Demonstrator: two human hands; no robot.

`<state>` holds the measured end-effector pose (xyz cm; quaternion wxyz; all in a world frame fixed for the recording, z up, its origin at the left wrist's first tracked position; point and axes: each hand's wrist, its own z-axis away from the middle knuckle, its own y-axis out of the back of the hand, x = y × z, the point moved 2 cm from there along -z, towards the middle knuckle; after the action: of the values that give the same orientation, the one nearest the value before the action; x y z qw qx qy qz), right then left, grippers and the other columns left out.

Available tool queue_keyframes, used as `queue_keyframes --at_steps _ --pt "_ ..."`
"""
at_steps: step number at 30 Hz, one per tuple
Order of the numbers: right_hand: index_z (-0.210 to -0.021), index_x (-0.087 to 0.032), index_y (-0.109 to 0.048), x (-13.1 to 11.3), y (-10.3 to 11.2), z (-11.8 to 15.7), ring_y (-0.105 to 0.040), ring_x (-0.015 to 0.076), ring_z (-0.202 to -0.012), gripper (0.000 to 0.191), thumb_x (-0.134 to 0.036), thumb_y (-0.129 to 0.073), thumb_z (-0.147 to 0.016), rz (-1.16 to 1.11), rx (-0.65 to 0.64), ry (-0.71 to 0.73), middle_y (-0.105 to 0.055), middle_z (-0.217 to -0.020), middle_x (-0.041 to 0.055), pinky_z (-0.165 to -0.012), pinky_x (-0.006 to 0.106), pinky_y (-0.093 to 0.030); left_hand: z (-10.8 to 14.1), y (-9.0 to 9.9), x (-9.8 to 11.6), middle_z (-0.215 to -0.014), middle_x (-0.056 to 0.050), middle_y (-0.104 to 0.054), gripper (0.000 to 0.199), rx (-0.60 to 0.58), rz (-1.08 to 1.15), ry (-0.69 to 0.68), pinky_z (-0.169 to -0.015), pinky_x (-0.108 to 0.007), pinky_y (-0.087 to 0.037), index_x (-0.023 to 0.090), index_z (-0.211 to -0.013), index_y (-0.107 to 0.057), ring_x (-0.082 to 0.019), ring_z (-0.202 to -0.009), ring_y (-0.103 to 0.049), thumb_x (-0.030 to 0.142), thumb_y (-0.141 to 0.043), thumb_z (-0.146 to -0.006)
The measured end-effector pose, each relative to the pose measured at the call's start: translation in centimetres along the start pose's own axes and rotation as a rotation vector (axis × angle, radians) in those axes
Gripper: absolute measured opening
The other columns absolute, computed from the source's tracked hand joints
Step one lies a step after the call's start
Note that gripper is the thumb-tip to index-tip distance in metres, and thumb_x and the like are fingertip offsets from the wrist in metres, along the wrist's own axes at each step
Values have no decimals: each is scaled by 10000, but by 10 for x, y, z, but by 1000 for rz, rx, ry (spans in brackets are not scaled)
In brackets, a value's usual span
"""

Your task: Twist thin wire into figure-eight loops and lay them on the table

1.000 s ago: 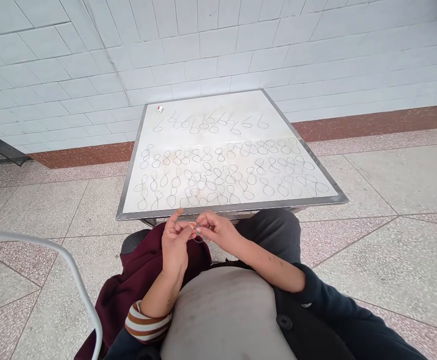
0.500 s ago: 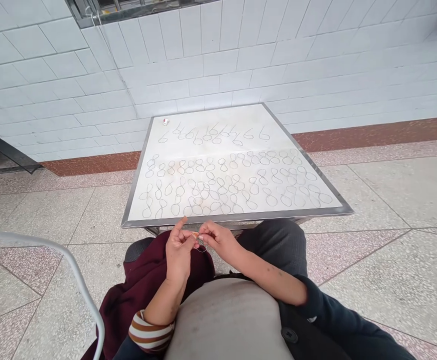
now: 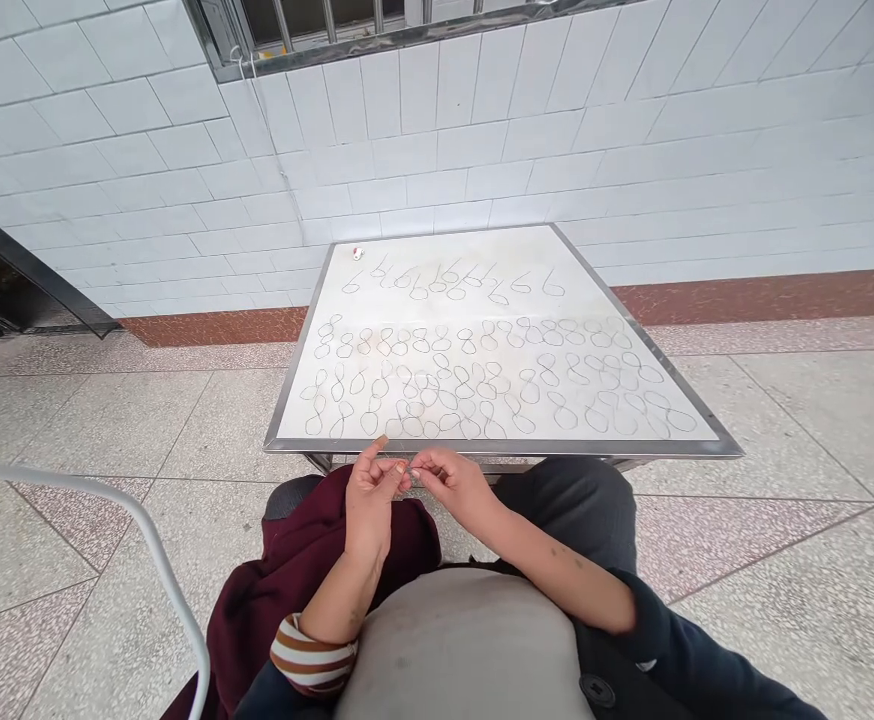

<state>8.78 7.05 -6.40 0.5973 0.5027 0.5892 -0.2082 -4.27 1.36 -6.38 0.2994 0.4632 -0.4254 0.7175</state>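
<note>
My left hand (image 3: 368,510) and my right hand (image 3: 458,490) meet just in front of the table's near edge, above my lap. Thumb and index finger of each hand are pinched together, fingertips almost touching. Between them is a thin wire (image 3: 408,469), mostly hidden by the fingers. Another finger of my left hand points up toward the table edge. On the white table (image 3: 497,447) with a grey metal rim lie several thin figure-eight loops (image 3: 467,341) in rows. Farther back are several shapes like a 6 (image 3: 553,291), each with one loose end.
A small red and white object (image 3: 358,254) sits at the table's far left corner. Behind stands a white tiled wall (image 3: 437,155) with a barred window (image 3: 332,22). A curved grey metal bar (image 3: 148,530) rises at my left. Dark red cloth (image 3: 287,565) covers my left leg.
The view has shifted, so the table and hands appear slightly farther right. A thin loop hanging below my fingers earlier no longer shows clearly. Both hands keep their pinch.
</note>
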Motion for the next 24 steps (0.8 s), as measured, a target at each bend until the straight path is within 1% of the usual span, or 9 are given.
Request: queue_keyframes --at_steps 4,10,13,16,18,20,22,24 --pt "-857 -211 -649 0 2 -1 -593 154 -700 106 -267 -559 -867 -13 18 -16 -663 -798 18 -651 272 -466 -2 2 0 -874 -26 -691 561 -26 -11 -17 -755 -288 -516 179 -1257 -548 -132 -784 -630 288 -762 -750" --pt "-843 -211 -644 3 4 -5 -567 149 -657 109 -291 -570 -845 -36 47 -68 -630 -759 14 -610 271 -476 -3 4 5 -943 -45 -682 548 -22 -12 -5 -771 -288 -520 189 -1265 -563 -138 -831 -633 331 -745 -768" --pt "-839 -212 -642 2 6 -8 -546 142 -622 125 -316 -572 -833 -66 42 -127 -610 -743 12 -560 263 -481 -7 10 7 -971 -60 -676 522 41 12 -23 -736 -270 -515 181 -1239 -580 -137 -829 -630 365 -731 -775" --pt "-837 -214 -634 3 6 -13 -515 132 -583 142 -343 -578 -818 -121 33 -187 -577 -715 2 -516 255 -483 -13 23 4 -955 -58 -674 471 142 -17 -73 -659 -229 -483 177 -1197 -588 -115 -766 -609 425 -678 -807" --pt "-836 -216 -628 5 7 -21 -508 127 -584 149 -355 -582 -808 -168 38 -220 -557 -711 -6 -510 249 -490 -18 32 -4 -894 -37 -673 417 160 -113 -91 -619 -207 -453 180 -1133 -599 -97 -707 -585 485 -598 -849" --pt "-838 -217 -624 8 7 -36 -509 122 -596 150 -358 -587 -803 -202 52 -227 -547 -718 -14 -518 242 -493 -24 38 -17 -794 -27 -669 401 117 -175 -67 -579 -206 -428 166 -1035 -628 -96 -636 -560 519 -548 -864" --pt "-838 -215 -620 10 8 -59 -510 112 -599 133 -341 -592 -804 -222 62 -220 -545 -714 -24 -528 230 -486 -30 43 -34 -723 -29 -669 405 32 -244 -21 -549 -216 -416 152 -961 -655 -105 -584 -548 528 -562 -842" --pt "-833 -209 -613 11 9 -92 -518 101 -604 96 -301 -597 -810 -243 67 -240 -554 -715 -33 -540 216 -480 -37 46 -54 -657 -32 -662 397 -73 -335 51 -518 -231 -406 139 -892 -681 -123 -542 -542 517 -617 -790"
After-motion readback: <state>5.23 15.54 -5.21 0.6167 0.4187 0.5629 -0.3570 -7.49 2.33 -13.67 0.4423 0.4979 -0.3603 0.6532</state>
